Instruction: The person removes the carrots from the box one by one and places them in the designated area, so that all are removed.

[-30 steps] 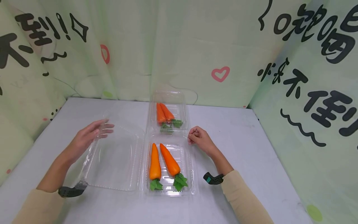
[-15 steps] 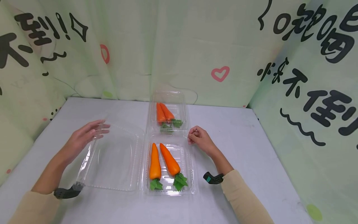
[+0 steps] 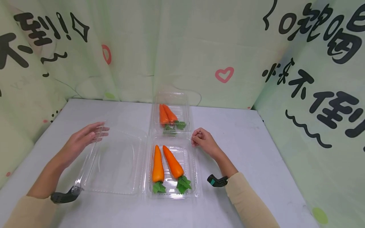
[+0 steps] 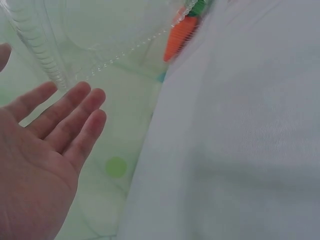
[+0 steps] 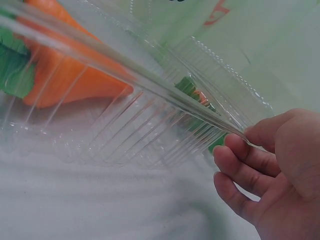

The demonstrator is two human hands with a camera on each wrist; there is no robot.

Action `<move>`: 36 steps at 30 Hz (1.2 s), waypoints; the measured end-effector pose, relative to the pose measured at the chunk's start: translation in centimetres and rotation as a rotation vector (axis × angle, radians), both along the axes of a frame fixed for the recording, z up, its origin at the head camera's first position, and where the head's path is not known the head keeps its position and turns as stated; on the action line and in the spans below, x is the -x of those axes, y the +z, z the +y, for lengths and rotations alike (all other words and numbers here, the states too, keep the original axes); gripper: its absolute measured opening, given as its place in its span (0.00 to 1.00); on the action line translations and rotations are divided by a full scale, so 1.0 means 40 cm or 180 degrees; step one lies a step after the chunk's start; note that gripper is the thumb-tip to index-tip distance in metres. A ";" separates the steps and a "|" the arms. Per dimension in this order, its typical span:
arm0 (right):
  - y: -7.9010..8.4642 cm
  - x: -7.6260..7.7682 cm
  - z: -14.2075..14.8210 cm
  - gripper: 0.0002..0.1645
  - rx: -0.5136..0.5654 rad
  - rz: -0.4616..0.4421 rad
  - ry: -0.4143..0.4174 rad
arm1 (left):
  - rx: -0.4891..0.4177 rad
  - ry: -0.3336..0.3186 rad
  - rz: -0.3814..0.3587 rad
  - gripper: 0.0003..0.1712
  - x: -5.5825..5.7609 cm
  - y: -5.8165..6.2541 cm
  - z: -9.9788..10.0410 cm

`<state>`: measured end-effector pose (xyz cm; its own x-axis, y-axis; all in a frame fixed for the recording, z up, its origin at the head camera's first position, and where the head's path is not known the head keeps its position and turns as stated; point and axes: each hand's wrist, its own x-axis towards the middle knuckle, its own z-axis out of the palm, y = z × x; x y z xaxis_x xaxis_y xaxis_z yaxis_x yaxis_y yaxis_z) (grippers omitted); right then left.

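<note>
In the head view a clear plastic clamshell box [image 3: 188, 186] lies before me, holding two toy carrots, one on the left [image 3: 158, 165] and one on the right [image 3: 173, 162], leaves towards me. Its lid [image 3: 117, 164] is swung out to the left. My left hand [image 3: 81, 141] is at the lid's outer edge, fingers straight. The left wrist view has its fingertips [image 4: 82, 90] at the lid's corner; firm contact cannot be told. My right hand [image 3: 204, 142] pinches the box's far right rim between thumb and forefinger, as the right wrist view shows [image 5: 280, 165].
Behind the front box stands a second clear box [image 3: 183, 109] with two carrots [image 3: 168, 114] in it. White cloth covers the table [image 3: 233, 136]. A pale green curtain [image 3: 185, 47] with black lettering encloses the back and sides.
My left hand has drifted a little to the left, and the lid's outer edge has tilted slightly further left and down. My right hand keeps its place on the rim.
</note>
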<state>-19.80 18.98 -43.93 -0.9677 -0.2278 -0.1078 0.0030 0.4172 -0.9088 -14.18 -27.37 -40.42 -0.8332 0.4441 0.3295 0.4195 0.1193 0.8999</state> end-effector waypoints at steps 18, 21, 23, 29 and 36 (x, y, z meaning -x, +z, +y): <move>-0.004 -0.001 0.001 0.08 0.0018 0.0010 -0.0003 | 0.0276 0.0247 -0.0055 0.27 -0.013 -0.020 -0.020; -0.004 -0.001 0.001 0.08 0.0026 0.0010 -0.0005 | 0.0366 0.0336 -0.0093 0.28 -0.016 -0.021 -0.022; -0.005 0.001 0.002 0.07 0.0032 0.0011 -0.0006 | 0.0417 0.0389 -0.0111 0.29 -0.020 -0.020 -0.024; -0.008 0.002 0.004 0.07 0.0037 0.0017 0.0010 | 0.0465 0.0380 -0.0035 0.32 -0.026 -0.020 -0.028; -0.006 0.002 0.004 0.07 0.0040 0.0025 0.0016 | 0.0518 0.0443 -0.0114 0.33 -0.027 -0.032 -0.036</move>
<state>-19.87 19.15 -44.19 -0.9674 -0.2339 -0.0973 -0.0062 0.4058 -0.9139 -13.10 -28.81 -41.69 -0.9000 0.3690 0.2320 0.3570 0.3188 0.8780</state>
